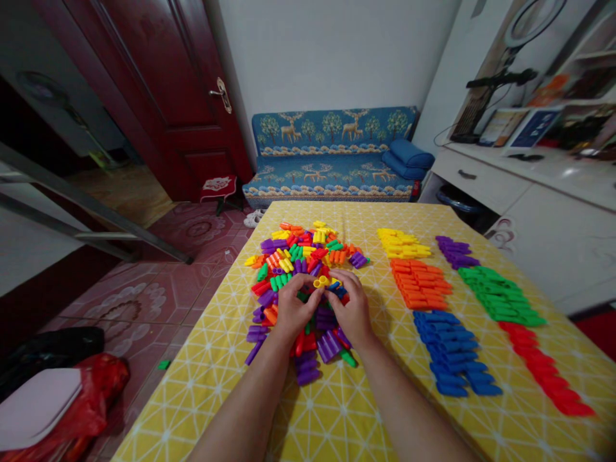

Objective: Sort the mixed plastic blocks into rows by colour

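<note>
Over a mixed heap of plastic tube pieces [328, 346], my left hand [294, 307] and my right hand [353, 308] meet, fingertips nearly touching. Between them is a yellow tube piece [321, 282] with open round ends facing me, pinched by the fingers of both hands. A blue piece [338, 289] lies by my right fingers; whether they touch it I cannot tell. The heap holds purple, red, green, orange and yellow pieces, partly hidden behind my hands.
Right of the heap, pieces lie grouped by colour: yellow [403, 244], orange [419, 284], blue [450, 350], purple [456, 252], green [500, 295] and red [543, 369]. A yellow patterned cloth [216, 385] covers the table. Beyond it stands a blue sofa [332, 173]; a white cabinet [543, 218] is at right.
</note>
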